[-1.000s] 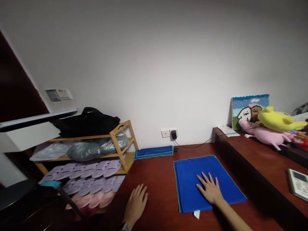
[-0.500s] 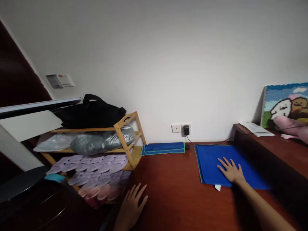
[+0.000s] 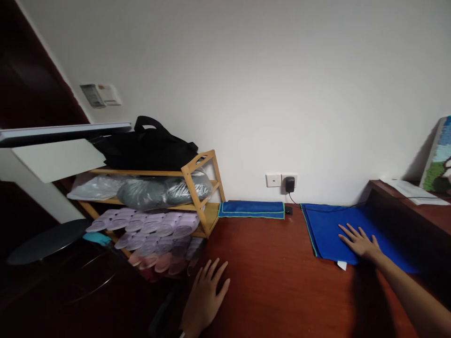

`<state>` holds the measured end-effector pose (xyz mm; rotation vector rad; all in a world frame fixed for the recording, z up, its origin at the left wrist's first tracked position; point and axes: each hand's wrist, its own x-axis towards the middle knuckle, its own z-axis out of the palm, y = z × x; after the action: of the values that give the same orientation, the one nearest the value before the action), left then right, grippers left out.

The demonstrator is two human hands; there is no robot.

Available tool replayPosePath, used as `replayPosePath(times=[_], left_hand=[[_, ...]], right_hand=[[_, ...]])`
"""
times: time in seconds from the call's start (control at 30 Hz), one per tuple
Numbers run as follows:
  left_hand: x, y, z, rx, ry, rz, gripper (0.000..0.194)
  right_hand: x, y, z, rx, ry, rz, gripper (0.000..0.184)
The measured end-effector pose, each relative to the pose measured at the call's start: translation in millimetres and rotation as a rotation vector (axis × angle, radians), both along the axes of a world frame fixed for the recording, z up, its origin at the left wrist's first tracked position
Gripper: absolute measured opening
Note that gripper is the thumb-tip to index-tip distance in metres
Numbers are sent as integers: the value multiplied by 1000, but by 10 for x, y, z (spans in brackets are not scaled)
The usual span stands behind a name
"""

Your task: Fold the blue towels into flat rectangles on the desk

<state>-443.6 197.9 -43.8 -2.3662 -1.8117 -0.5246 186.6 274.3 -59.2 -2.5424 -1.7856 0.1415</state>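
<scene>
Beneath my right hand lies a blue cloth with a green edge and a small white tag, folded in layers on the reddish-brown wooden table. That hand rests flat on the cloth with its fingers spread. My left hand is open over the table's left side, fingers apart and nothing in it; whether it touches the wood I cannot tell. A second blue cloth, folded into a narrow strip, lies against the wall at the back.
To the left a wooden rack carries a black bag, plastic-wrapped bundles and rows of slippers. A black plug trails a cable toward a raised ledge on the right. A dark round stool stands at lower left.
The blue cloth under my right hand has slid toward the wall and now reaches it, the hand staying flat on top. My view has turned left. My left hand stays open.
</scene>
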Motion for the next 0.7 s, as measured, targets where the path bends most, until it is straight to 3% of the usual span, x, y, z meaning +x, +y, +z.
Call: replayPosePath(times=[0.07, 0.13, 0.2, 0.3, 0.4, 0.53, 0.63, 0.7], left_hand=[[18, -26, 25, 8, -7, -1, 47], [31, -47, 34, 25, -19, 1, 47], [38, -61, 31, 33, -33, -2, 47], [37, -78, 26, 27, -47, -7, 46], [30, -99, 37, 28, -55, -9, 46], [22, -121, 63, 5, -57, -10, 48], [18, -132, 61, -17, -63, -6, 48], [13, -134, 40, -7, -76, -7, 48]], right_hand=[[-161, 49, 71, 61, -57, 24, 60], [-510, 137, 167, 192, -103, 155, 57], [-1032, 267, 263, 305, -77, 376, 56], [-1913, 533, 351, 314, 9, 611, 61], [-2562, 834, 348, 190, 45, 538, 67], [-2925, 1056, 271, 91, 86, 387, 70], [-3019, 877, 228, 125, 87, 372, 69], [-3074, 543, 210, 191, 82, 431, 67]])
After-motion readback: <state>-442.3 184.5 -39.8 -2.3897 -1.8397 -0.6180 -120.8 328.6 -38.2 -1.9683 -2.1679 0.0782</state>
